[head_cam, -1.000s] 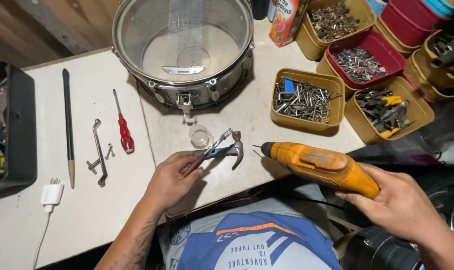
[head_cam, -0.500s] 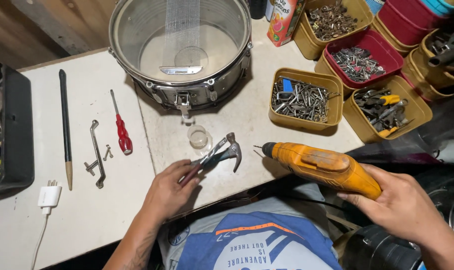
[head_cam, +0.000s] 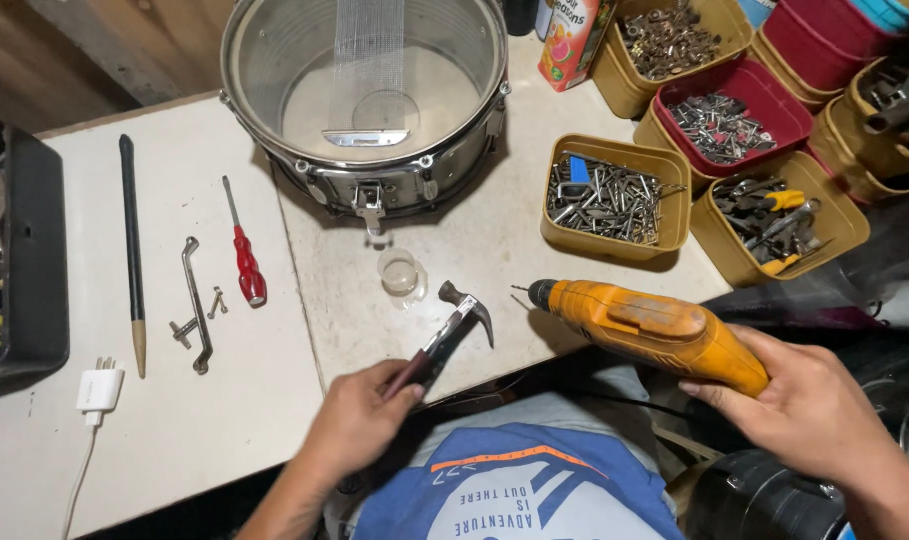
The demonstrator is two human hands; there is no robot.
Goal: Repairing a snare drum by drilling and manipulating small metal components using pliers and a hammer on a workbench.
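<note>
My left hand point(head_cam: 360, 425) grips the hammer point(head_cam: 453, 332) handle, its head now raised higher over the worktop point(head_cam: 175, 430) than a second ago. My right hand point(head_cam: 805, 405) stays wrapped around the drill point(head_cam: 650, 330), unmoved.

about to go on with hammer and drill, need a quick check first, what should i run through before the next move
1. Left hand grip on the claw hammer: held low on the handle, head over the table. Ok.
2. Right hand grip on the orange drill: wrapped round the rear. Ok.
3. Drill bit seated: tip is too small to judge. Cannot tell.
4. Small clear cup right beside the hammer head, likely to be knocked. Not ok.
5. Drum shell steady: sits flat, unclamped. Cannot tell.
6. Red screwdriver lies clear of both hands. Ok.
</note>
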